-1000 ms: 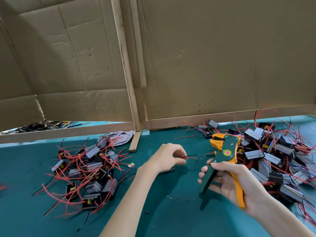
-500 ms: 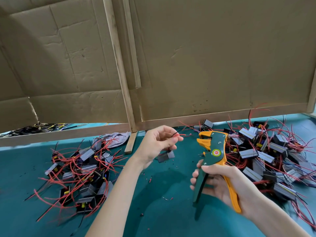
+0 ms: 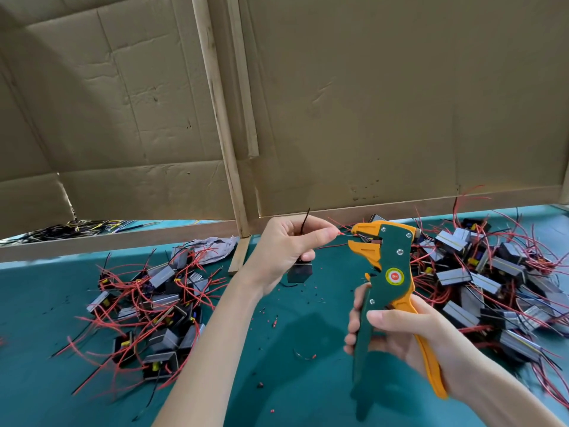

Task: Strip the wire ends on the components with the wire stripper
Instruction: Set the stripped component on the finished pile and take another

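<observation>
Red wire end (image 3: 345, 234) lay level, long axis pointing straight into wire stripper (image 3: 390, 274) — tip at its mouth, jaws apart. Left hand (image 3: 284, 251) just left of stripper, fingers (image 3: 323, 234) pinched on that wire; component (image 3: 300, 272) dangled beneath, black wire (image 3: 304, 221) poking up. Right hand (image 3: 400, 334) below stripper head, fingers wrapped round handles; squeeze judged not yet made. Left hand nearer wire, so feeding fell to it. No bins in view — components loose on counter (image 3: 292, 380): left heap (image 3: 154, 303) well left of stripper, right heap (image 3: 492, 282) just right.
</observation>
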`<state>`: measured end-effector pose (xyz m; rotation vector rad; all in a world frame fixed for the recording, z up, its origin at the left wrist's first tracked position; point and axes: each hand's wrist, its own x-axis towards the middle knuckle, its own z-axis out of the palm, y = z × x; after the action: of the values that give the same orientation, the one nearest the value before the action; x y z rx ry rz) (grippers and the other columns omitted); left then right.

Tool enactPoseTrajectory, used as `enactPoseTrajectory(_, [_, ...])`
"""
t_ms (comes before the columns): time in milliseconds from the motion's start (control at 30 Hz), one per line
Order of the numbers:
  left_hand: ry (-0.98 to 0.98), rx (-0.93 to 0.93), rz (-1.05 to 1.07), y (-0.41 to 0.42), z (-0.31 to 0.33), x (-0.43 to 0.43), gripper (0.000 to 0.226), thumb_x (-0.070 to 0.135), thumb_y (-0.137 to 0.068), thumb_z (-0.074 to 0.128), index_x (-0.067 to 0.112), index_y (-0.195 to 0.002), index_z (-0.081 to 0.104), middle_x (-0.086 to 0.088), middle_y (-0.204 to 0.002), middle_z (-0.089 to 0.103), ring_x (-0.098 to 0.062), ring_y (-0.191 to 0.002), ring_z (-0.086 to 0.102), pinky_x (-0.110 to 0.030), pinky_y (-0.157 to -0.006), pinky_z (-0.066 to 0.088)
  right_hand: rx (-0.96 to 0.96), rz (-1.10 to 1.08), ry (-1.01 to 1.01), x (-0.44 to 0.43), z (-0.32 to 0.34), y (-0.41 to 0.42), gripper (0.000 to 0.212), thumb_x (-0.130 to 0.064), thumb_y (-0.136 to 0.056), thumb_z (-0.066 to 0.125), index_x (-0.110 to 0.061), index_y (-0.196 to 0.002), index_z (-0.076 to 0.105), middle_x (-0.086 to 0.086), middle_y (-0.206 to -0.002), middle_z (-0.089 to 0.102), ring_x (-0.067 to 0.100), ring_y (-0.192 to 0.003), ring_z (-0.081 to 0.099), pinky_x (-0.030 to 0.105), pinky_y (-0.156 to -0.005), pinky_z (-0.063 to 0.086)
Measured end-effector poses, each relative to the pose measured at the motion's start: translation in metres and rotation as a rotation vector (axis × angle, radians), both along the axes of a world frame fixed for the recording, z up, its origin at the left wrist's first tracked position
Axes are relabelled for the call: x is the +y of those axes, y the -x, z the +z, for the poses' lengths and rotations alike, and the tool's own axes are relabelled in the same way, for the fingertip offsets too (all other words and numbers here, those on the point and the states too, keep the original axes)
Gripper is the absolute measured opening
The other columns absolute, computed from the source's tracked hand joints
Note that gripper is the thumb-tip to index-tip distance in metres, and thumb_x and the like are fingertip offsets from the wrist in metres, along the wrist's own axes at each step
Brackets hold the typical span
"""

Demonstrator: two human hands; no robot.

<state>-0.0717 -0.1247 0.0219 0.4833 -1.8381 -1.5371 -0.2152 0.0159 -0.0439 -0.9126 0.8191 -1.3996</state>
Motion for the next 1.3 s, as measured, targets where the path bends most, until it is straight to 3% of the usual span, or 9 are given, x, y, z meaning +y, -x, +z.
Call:
enactPoseTrajectory(600, [0.063,-0.176,-0.056,-0.008,0.006,0.002,0.018,0.014,-0.085,0.07,0.021,-0.068,0.07,0.005,-0.06,0.045,-0.011,-0.051,0.032,-0.017,-0.05,0.028,0.124,-0.051,-0.025,0.006,0.006,-0.006,0.024,-0.012,-0.056,0.081,-0.002,-0.074,0.067,0.03,-0.071,0.056,0.042,-0.062,0.059,0.048,-0.062,0.054])
enactPoseTrajectory(833, [0.072,-0.211,-0.09,-0.008,0.006,0.003,0.014,0.011,-0.088,0.066,0.017,-0.075,0.067,0.008,-0.061,0.044,-0.009,-0.051,0.03,-0.015,-0.049,0.029,0.216,-0.209,-0.098,0.012,0.002,-0.017,0.035,-0.027,-0.059,0.087,-0.008,-0.068,0.059,0.019,-0.055,0.048,0.028,-0.043,0.048,0.033,-0.044,0.046])
enactPoseTrajectory(933, [-0.051,-0.189,-0.149,-0.004,0.002,0.004,0.011,0.015,-0.096,0.055,0.014,-0.085,0.052,0.005,-0.07,0.042,-0.008,-0.054,0.027,-0.018,-0.052,0.03,0.228,-0.313,-0.089,0.01,-0.004,-0.015,0.042,-0.028,-0.058,0.089,-0.011,-0.058,0.051,0.014,-0.05,0.042,0.024,-0.037,0.041,0.027,-0.038,0.039])
enactPoseTrajectory(1033, [-0.22,-0.122,-0.23,-0.002,0.0,0.003,0.025,0.02,-0.104,0.032,0.013,-0.083,0.044,0.001,-0.074,0.045,-0.01,-0.057,0.028,-0.019,-0.055,0.03,0.124,-0.157,0.003,0.008,0.0,-0.009,0.039,-0.031,-0.053,0.091,-0.007,-0.068,0.063,0.02,-0.061,0.053,0.032,-0.05,0.055,0.038,-0.051,0.051])
enactPoseTrajectory(1133, [-0.115,-0.118,-0.175,-0.003,-0.002,-0.002,0.03,0.017,-0.105,0.028,0.011,-0.083,0.048,-0.001,-0.076,0.041,-0.009,-0.058,0.026,-0.017,-0.055,0.029,0.056,-0.074,0.022,0.001,0.001,-0.005,0.04,-0.021,-0.052,0.092,-0.006,-0.083,0.072,0.027,-0.078,0.062,0.042,-0.071,0.064,0.05,-0.07,0.056])
enactPoseTrajectory(1233, [0.031,-0.116,-0.115,-0.006,-0.002,-0.004,0.029,0.016,-0.102,0.035,0.007,-0.092,0.061,0.002,-0.073,0.04,-0.01,-0.062,0.027,-0.018,-0.057,0.029,0.048,-0.075,0.018,-0.001,-0.002,-0.006,0.029,-0.011,-0.055,0.082,-0.004,-0.081,0.071,0.029,-0.078,0.062,0.045,-0.071,0.064,0.049,-0.069,0.056])
enactPoseTrajectory(1300, [0.137,-0.129,-0.085,-0.009,0.0,-0.005,0.024,0.013,-0.098,0.044,0.007,-0.1,0.067,0.009,-0.07,0.052,-0.01,-0.063,0.029,-0.018,-0.058,0.03,0.037,-0.074,0.009,-0.001,-0.001,-0.005,0.028,-0.009,-0.056,0.081,-0.003,-0.082,0.071,0.03,-0.078,0.062,0.045,-0.071,0.064,0.05,-0.068,0.056])
